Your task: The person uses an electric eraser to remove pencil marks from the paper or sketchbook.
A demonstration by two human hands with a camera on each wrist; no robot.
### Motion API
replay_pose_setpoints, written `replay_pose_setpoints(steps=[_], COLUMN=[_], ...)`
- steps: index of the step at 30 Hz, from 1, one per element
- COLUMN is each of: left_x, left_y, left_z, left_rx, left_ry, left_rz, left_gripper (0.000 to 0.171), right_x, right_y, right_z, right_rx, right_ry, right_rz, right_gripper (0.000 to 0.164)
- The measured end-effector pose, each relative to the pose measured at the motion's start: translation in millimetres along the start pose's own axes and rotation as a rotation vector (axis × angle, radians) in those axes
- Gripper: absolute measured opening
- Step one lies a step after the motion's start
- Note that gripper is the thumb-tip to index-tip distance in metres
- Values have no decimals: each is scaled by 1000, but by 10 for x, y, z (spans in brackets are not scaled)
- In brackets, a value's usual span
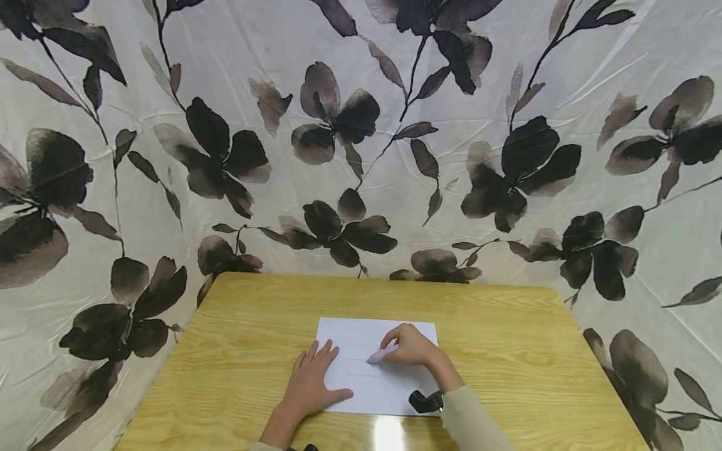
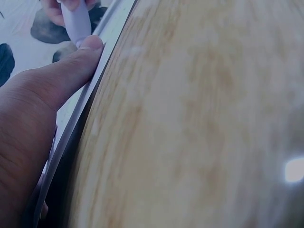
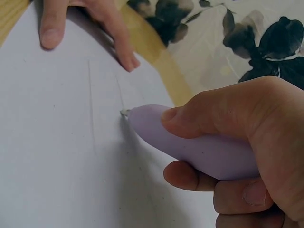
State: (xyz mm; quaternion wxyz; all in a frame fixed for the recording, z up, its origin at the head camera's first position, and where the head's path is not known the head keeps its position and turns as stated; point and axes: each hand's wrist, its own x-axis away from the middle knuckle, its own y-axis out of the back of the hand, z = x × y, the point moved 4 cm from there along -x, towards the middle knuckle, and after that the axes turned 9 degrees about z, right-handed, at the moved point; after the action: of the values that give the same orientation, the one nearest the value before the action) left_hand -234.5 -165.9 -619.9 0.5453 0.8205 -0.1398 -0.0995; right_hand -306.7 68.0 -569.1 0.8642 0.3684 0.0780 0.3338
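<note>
Pinching the lilac pen (image 3: pixel 199 154) in our right hand (image 1: pixel 414 346), we hold its long axis leftward over the paper (image 1: pixel 366 396), toward our left hand (image 1: pixel 312 380), spread at the paper's left edge.

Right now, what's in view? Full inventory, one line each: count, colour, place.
backdrop cloth: 1, whitish with dark floral print, behind and beside the table
table: 1, yellowish wood grain, under the paper
paper: 1 sheet, white, on the table
thin lines: at least 2, greyish, on the paper
lavender tool: 1, lavender, tip at a line
wrist devices: 2, black, one per wrist, left mostly out of frame
sleeves: 2, beige, bottom of head view
left grip: 1, bare hand, spread over the paper's left edge
right grip: 1, bare hand, holding the tool
</note>
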Motion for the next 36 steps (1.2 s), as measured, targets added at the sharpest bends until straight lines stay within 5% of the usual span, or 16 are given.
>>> replay_pose_setpoints(steps=[36], left_x=[10], left_y=[-18], left_z=[24], left_rx=[10], left_ry=[-7], left_rz=[-15], left_gripper=[101], right_x=[-7], right_y=[-15], right_z=[-30], right_rx=[-25], right_ry=[-31], right_rz=[10], right_gripper=[9])
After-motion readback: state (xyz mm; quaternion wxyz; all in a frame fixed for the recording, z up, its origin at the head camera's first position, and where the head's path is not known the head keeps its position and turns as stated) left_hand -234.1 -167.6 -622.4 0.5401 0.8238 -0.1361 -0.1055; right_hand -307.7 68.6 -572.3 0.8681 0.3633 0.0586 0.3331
